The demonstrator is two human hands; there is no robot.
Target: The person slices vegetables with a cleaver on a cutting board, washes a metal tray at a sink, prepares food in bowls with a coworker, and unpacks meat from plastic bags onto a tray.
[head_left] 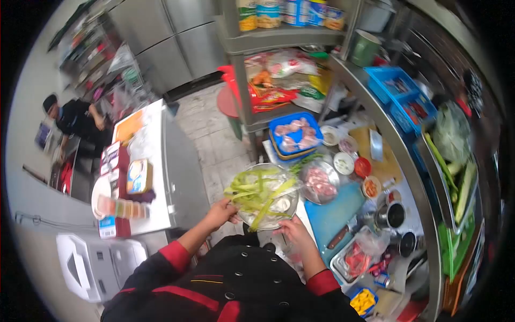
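Observation:
A round metal bowl [293,208] is held in front of my body over the floor. Long pale-green vegetable peelings [257,190] fill it, and a few hang over the rim. Among them lies a small white piece [281,204] that I cannot identify. My left hand [221,213] is closed on the bowl's left edge, while my right hand [294,231] grips the edge at the lower right. Just right of the bowl, a second metal bowl [319,182] of cut raw meat stands on the worktop.
A blue cutting board [335,209] with a knife [338,237] lies at right. Behind it are small bowls, a cleaver [375,145] and a blue tray [294,115] of raw meat. A white counter [161,182] stands left. Another person [75,118] works at far left.

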